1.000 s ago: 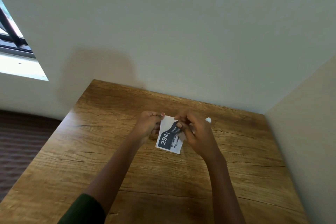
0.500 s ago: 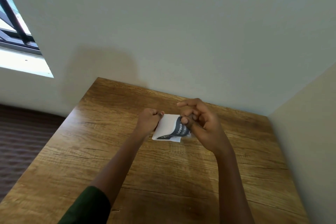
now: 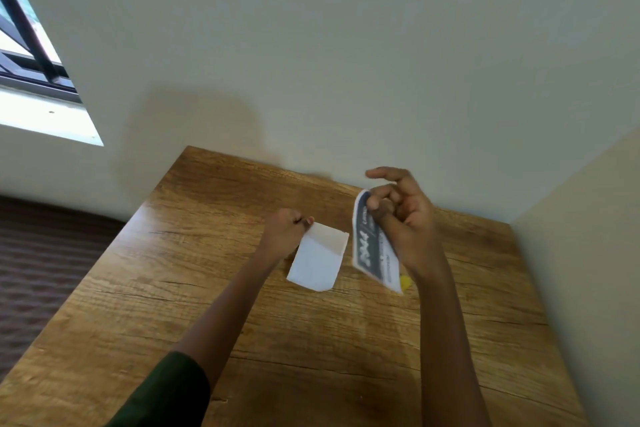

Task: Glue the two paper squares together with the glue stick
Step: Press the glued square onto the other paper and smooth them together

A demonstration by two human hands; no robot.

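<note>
- Head view is showing a window (image 3: 31, 45) sitting at the far left, with dark floor (image 3: 52, 270) lying below it.
- A dark green sleeve (image 3: 166, 392) is entering at the bottom edge, left of centre, and the bare forearm is reaching out over the wooden table (image 3: 311, 357).
- The left hand (image 3: 285, 236) is resting near the middle of the table with its fingers curled under. Its thumb tip is meeting the far left corner of the blank square (image 3: 318, 256), pinching it there.
- The blank square is lying on the table just right of that hand, white side up, with its far edge looking slightly shaded.
- The printed square (image 3: 372, 246) is hanging just right of the blank one and apart from it. It is tilted on edge, clear of the table, and its dark print is blurring too much to read.
- The right hand (image 3: 401, 218) is gripping the printed square's far end between thumb and curled fingers, while the index finger is sticking out straight above.
- A yellow bit (image 3: 405, 281) is peeking out beside the printed square's near corner, by the right wrist; I cannot tell what it is.
- A pale wall (image 3: 346, 45) is standing behind the table and closing in along its right side.
</note>
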